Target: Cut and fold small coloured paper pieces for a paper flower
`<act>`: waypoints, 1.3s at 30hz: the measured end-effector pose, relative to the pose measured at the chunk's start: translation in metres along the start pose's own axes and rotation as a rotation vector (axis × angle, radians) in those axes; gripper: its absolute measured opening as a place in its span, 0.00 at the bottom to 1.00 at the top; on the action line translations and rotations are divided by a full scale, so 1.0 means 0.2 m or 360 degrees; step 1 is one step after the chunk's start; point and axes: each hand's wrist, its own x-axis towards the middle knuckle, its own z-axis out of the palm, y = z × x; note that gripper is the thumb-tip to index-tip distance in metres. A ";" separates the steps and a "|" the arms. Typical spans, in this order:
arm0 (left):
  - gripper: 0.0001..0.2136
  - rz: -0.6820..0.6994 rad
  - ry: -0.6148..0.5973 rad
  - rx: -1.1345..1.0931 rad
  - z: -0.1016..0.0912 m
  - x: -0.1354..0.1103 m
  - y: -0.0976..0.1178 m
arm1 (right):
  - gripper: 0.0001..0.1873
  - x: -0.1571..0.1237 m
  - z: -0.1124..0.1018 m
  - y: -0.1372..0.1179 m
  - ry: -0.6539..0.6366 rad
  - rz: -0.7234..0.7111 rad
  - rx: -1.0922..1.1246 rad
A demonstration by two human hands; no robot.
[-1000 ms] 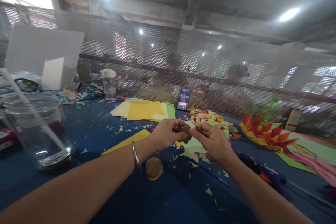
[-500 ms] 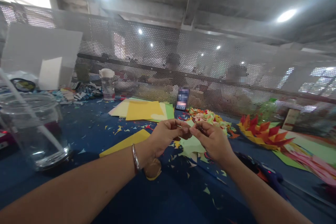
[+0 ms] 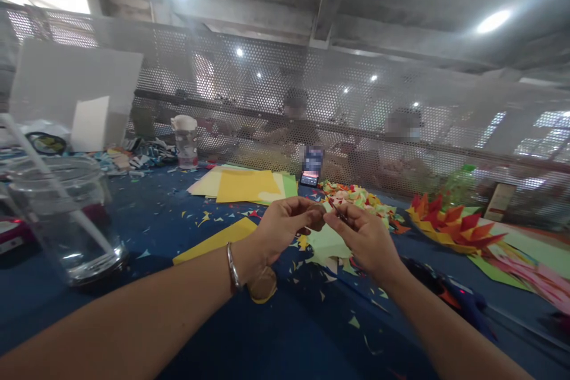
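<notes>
Over the middle of the blue table, my left hand (image 3: 291,219) is closed in a pinch on a small pale green piece of paper (image 3: 328,207); most of the paper is hidden by the fingers. Close beside it, my right hand (image 3: 365,237) is closed around a thin dark metal tool (image 3: 337,211), whose exact kind I cannot make out. The tool's tip is near the paper. Below the hands lie pale green paper sheets (image 3: 327,243) and scattered scraps. A round brown disc (image 3: 262,285) lies under my left wrist.
Yellow sheets (image 3: 247,186) and a propped phone (image 3: 312,166) are ahead. A heap of paper scraps (image 3: 360,199) lies behind my right hand. To the right are a red-orange paper flower (image 3: 454,228) and a dark blue glue gun (image 3: 463,297). A clear cup (image 3: 66,219) stands left.
The view has shifted slightly, so everything sits a little further right. More of the pale paper shows between my fingertips. Both hands keep their grips close together.
</notes>
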 end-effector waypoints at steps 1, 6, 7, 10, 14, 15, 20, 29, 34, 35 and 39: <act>0.07 0.0035 -0.0007 0.0030 -0.01 0.00 0.00 | 0.12 0.00 0.00 0.00 -0.0010 0.0020 0.0019; 0.09 0.0111 -0.0088 0.0187 -0.02 0.00 0.01 | 0.12 0.00 0.00 0.01 -0.0068 0.0045 0.0058; 0.09 0.0116 -0.0095 0.0201 -0.02 -0.01 0.01 | 0.12 0.00 0.00 0.00 -0.0061 0.0038 0.0057; 0.09 0.0127 -0.0087 0.0229 -0.01 -0.01 0.01 | 0.13 -0.01 0.00 -0.01 -0.0035 0.0030 0.0061; 0.07 0.0115 -0.0006 0.0232 -0.02 0.01 0.02 | 0.17 -0.01 -0.01 -0.01 -0.0002 0.0174 0.0073; 0.07 0.0110 0.0005 0.0216 -0.02 0.01 0.02 | 0.19 -0.01 -0.01 -0.01 -0.0002 0.0207 0.0072; 0.08 0.0119 -0.0062 0.0133 -0.03 0.01 0.02 | 0.22 -0.01 -0.02 0.01 -0.0076 0.0146 -0.0128; 0.07 0.0089 -0.0081 0.0078 -0.02 0.00 0.01 | 0.21 -0.01 -0.02 0.02 -0.0090 0.0114 -0.0181; 0.07 0.0095 -0.0077 0.0099 -0.02 0.00 0.01 | 0.22 -0.01 -0.02 0.03 -0.0085 0.0098 -0.0194; 0.08 0.0101 -0.0080 0.0102 -0.02 0.00 0.01 | 0.22 -0.01 -0.02 0.03 -0.0083 0.0095 -0.0196; 0.08 0.0121 -0.0104 0.0093 -0.02 0.00 0.01 | 0.22 -0.01 -0.02 0.02 -0.0086 0.0089 -0.0210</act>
